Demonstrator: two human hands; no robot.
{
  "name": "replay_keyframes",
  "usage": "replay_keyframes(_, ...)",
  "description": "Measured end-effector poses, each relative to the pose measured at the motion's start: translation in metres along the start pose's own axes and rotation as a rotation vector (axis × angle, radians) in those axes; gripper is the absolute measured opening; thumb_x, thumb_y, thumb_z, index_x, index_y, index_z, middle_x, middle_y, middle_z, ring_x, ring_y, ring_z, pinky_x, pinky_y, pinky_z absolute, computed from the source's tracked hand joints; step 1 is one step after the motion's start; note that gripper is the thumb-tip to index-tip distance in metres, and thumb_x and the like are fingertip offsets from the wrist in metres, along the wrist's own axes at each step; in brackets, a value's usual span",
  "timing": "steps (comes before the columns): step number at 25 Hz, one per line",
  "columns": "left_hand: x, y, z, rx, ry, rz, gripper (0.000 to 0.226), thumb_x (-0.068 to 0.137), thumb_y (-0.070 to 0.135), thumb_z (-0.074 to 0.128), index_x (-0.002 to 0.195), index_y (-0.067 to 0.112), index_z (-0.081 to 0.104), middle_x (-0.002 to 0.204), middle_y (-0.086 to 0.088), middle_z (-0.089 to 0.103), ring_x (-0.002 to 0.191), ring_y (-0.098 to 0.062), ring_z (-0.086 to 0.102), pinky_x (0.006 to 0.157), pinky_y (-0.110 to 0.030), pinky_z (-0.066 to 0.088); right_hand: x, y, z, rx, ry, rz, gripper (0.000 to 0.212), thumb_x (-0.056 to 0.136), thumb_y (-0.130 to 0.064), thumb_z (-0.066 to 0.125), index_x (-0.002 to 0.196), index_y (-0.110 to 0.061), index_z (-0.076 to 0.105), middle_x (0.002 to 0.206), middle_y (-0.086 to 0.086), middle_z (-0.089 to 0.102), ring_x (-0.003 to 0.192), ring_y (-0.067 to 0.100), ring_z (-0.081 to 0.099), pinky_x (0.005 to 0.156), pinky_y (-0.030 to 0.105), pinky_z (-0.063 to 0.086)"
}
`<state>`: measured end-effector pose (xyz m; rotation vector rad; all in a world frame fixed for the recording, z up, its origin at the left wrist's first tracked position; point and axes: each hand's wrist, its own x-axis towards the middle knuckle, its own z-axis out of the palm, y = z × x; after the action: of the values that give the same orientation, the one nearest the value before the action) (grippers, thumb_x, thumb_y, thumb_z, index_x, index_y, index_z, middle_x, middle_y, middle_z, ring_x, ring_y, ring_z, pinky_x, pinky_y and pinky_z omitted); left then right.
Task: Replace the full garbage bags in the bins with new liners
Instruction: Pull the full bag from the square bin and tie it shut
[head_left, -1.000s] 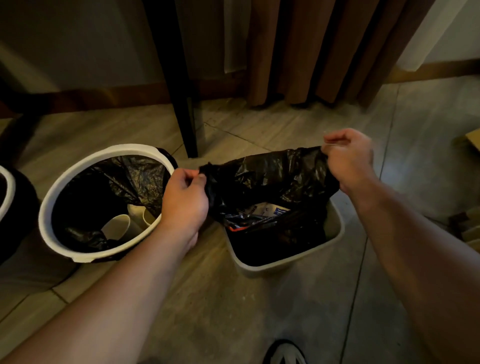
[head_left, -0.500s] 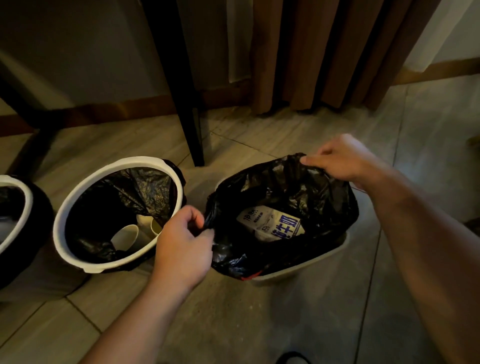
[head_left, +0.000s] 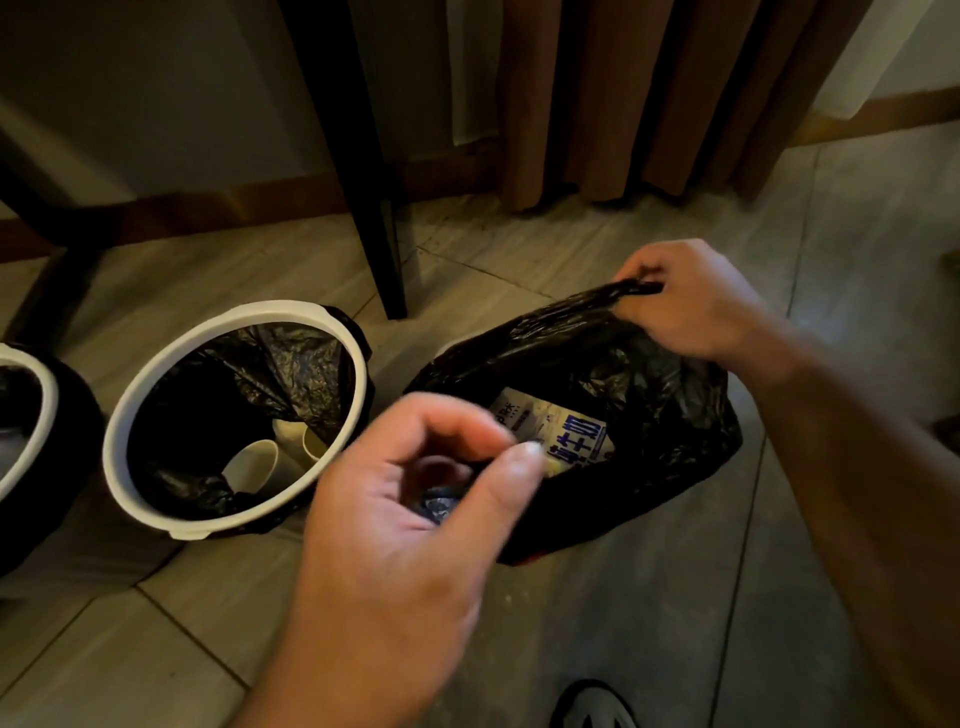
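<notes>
A full black garbage bag (head_left: 660, 395) bulges at the centre right of the floor and hides nearly all of the bin beneath it. A white carton with blue print (head_left: 563, 434) lies inside. My right hand (head_left: 691, 301) grips the bag's far edge, bunched between fingers and thumb. My left hand (head_left: 415, 514) is close to the camera, fingers curled, pinching the bag's near edge against the thumb. To the left stands a round bin with a white rim (head_left: 171, 364), lined in black, with paper cups (head_left: 257, 465) at the bottom.
A third white-rimmed bin (head_left: 44, 395) shows at the left edge. A black furniture leg (head_left: 379, 208) stands behind the bins, brown curtains (head_left: 649, 93) hang at the back. My shoe (head_left: 592, 706) is at the bottom. Grey floor tiles lie all round.
The camera has come lower and closer. My left hand has risen toward the camera with the bag's near edge. My right hand has bunched the far edge tighter.
</notes>
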<state>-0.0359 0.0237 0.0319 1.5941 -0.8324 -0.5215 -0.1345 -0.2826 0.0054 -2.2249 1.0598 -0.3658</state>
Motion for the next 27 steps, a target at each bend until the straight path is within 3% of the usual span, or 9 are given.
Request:
replay_keyframes(4, 0.010, 0.008, 0.026, -0.001, -0.200, -0.033, 0.010, 0.095, 0.033, 0.066, 0.103, 0.038, 0.070, 0.094, 0.011, 0.075, 0.085, -0.007, 0.071, 0.076, -0.035, 0.062, 0.000, 0.005, 0.000, -0.019, 0.017, 0.006, 0.021, 0.082, -0.019, 0.084, 0.098, -0.024, 0.070, 0.099, -0.004, 0.067, 0.091, 0.018, 0.066, 0.070, 0.030, 0.053)
replay_keyframes(6, 0.014, -0.018, 0.029, 0.271, -0.183, -0.077, 0.020, 0.095, 0.030, 0.066, 0.111, 0.042, 0.067, 0.105, 0.021, 0.069, 0.097, 0.003, 0.064, 0.081, -0.028, 0.057, 0.000, 0.005, -0.002, 0.019, -0.058, -0.005, 0.033, 0.081, -0.036, 0.087, 0.109, -0.034, 0.071, 0.106, -0.010, 0.066, 0.095, 0.012, 0.065, 0.078, 0.029, 0.054)
replay_keyframes(8, 0.015, -0.042, 0.024, 0.611, -0.292, -0.081, 0.039, 0.085, 0.053, 0.075, 0.121, 0.046, 0.062, 0.113, 0.026, 0.057, 0.105, 0.007, 0.053, 0.086, -0.024, 0.051, 0.000, 0.001, -0.001, -0.020, -0.053, -0.049, 0.016, 0.083, -0.044, 0.084, 0.096, -0.043, 0.074, 0.097, -0.018, 0.068, 0.089, 0.002, 0.065, 0.071, 0.019, 0.049)
replay_keyframes(10, 0.011, -0.060, 0.020, 0.951, -0.435, -0.018, 0.058, 0.077, 0.071, 0.069, 0.129, 0.049, 0.057, 0.123, 0.026, 0.050, 0.117, 0.000, 0.046, 0.097, -0.031, 0.045, 0.001, 0.000, 0.001, -0.085, 0.024, -0.091, 0.018, 0.084, -0.033, 0.084, 0.078, -0.042, 0.070, 0.086, -0.018, 0.068, 0.081, 0.000, 0.065, 0.062, 0.013, 0.042)
replay_keyframes(12, 0.008, -0.066, 0.018, 1.143, -0.471, 0.069, 0.045, 0.085, 0.060, 0.060, 0.128, 0.047, 0.058, 0.122, 0.020, 0.056, 0.119, -0.009, 0.051, 0.097, -0.036, 0.044, 0.002, 0.001, 0.000, -0.055, 0.116, -0.100, 0.026, 0.081, -0.019, 0.085, 0.074, -0.037, 0.068, 0.083, -0.015, 0.068, 0.074, -0.002, 0.063, 0.060, 0.012, 0.042)
replay_keyframes(16, 0.013, -0.063, 0.008, 0.982, -0.372, 0.091, 0.030, 0.095, 0.030, 0.056, 0.123, 0.038, 0.064, 0.109, 0.013, 0.069, 0.102, -0.015, 0.065, 0.086, -0.037, 0.053, 0.000, 0.002, -0.009, 0.060, 0.134, -0.070, 0.026, 0.072, -0.026, 0.093, 0.082, -0.035, 0.071, 0.082, -0.009, 0.070, 0.073, 0.007, 0.066, 0.062, 0.022, 0.052)
replay_keyframes(19, 0.017, -0.057, -0.006, 0.859, -0.286, 0.109, 0.035, 0.096, 0.033, 0.065, 0.130, 0.037, 0.061, 0.109, 0.015, 0.069, 0.098, -0.011, 0.065, 0.085, -0.037, 0.054, -0.003, 0.004, -0.017, 0.150, 0.030, -0.018, 0.024, 0.075, -0.022, 0.092, 0.088, -0.037, 0.079, 0.084, -0.004, 0.077, 0.077, 0.017, 0.074, 0.077, 0.042, 0.065)
replay_keyframes(22, 0.023, -0.054, -0.026, 0.920, -0.419, 0.025, 0.045, 0.090, 0.039, 0.074, 0.131, 0.046, 0.056, 0.110, 0.022, 0.064, 0.102, -0.008, 0.061, 0.091, -0.035, 0.053, -0.003, 0.002, -0.020, 0.282, 0.150, 0.011, 0.020, 0.076, -0.010, 0.090, 0.081, -0.027, 0.080, 0.084, 0.005, 0.078, 0.081, 0.027, 0.076, 0.083, 0.052, 0.064)
replay_keyframes(27, 0.025, -0.050, -0.047, 0.958, -0.295, 0.073, 0.020, 0.089, 0.027, 0.074, 0.105, 0.039, 0.072, 0.095, 0.020, 0.059, 0.088, -0.005, 0.058, 0.080, -0.032, 0.051, -0.001, -0.001, -0.016, 0.299, 0.138, 0.034, 0.028, 0.079, -0.001, 0.083, 0.085, -0.028, 0.079, 0.074, -0.004, 0.069, 0.069, 0.015, 0.065, 0.072, 0.035, 0.058)
